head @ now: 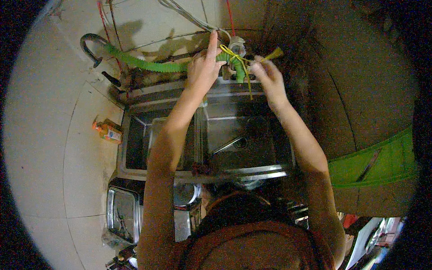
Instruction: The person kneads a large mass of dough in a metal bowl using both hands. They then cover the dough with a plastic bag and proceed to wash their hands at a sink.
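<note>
A green corrugated hose [152, 65] runs along the wall above the double sink and bends downward at its right end. My left hand [201, 69] is closed around it near the bend, index finger pointing up. A yellow plastic strip [233, 55] is looped about the hose just right of that hand, with one loose tail hanging down. My right hand [270, 76], slightly blurred, pinches another part of the strip, whose frayed end sticks out beyond the fingers. Behind the bend hangs a translucent plastic piece [237, 45] below a red cord.
Below my arms is a stainless steel double sink [202, 141]. An orange pump bottle [109, 131] stands at its left. A curved black pipe [88, 47] meets the hose's left end. Green netting or cloth [378, 162] is on the right. A metal tray [123, 212] lies lower left.
</note>
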### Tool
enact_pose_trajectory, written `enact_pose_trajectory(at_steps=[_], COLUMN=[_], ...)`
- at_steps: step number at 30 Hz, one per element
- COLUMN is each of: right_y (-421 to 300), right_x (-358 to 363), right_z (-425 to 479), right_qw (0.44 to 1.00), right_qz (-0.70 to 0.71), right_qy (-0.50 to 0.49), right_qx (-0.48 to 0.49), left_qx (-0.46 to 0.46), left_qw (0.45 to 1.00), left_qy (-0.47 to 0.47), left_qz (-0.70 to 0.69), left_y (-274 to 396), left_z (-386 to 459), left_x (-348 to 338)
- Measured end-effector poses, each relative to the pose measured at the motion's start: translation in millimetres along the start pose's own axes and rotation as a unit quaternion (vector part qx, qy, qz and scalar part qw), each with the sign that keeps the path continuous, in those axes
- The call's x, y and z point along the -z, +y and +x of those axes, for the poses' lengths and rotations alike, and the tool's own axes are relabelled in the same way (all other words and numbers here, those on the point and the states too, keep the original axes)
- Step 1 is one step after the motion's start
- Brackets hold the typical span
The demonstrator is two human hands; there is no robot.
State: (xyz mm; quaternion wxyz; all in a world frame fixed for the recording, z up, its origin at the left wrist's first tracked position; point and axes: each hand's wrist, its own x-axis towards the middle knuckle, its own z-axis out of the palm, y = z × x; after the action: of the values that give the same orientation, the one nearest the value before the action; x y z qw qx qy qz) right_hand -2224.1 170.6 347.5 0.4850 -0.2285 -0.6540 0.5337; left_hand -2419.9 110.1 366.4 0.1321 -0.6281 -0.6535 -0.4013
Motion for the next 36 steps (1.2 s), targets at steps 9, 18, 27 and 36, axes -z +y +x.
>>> enact_pose_trajectory(at_steps=[9, 18, 27, 36], right_y=[-16, -86, -27, -8], right_x=[17, 86, 47, 1], right_z=[-36, -118, -30, 63], right_qw=[0.932, 0.977, 0.910, 0.861], right_qz=[-0.331, -0.064, -0.382, -0.320], right_qy=[-0.108, -0.192, -0.040, -0.164], right_qx=[0.099, -0.073, 0.155, 0.361], left_qx=[-0.015, -0.102, -0.065, -0.137], left_qw=[0.999, 0.991, 0.998, 0.990], left_qy=[0.007, 0.045, 0.017, -0.002], left_qz=[0.034, 0.068, 0.000, -0.037], left_y=[-1, 5, -21, -16], left_z=[1, 4, -3, 1], left_x=[-1, 2, 8, 20])
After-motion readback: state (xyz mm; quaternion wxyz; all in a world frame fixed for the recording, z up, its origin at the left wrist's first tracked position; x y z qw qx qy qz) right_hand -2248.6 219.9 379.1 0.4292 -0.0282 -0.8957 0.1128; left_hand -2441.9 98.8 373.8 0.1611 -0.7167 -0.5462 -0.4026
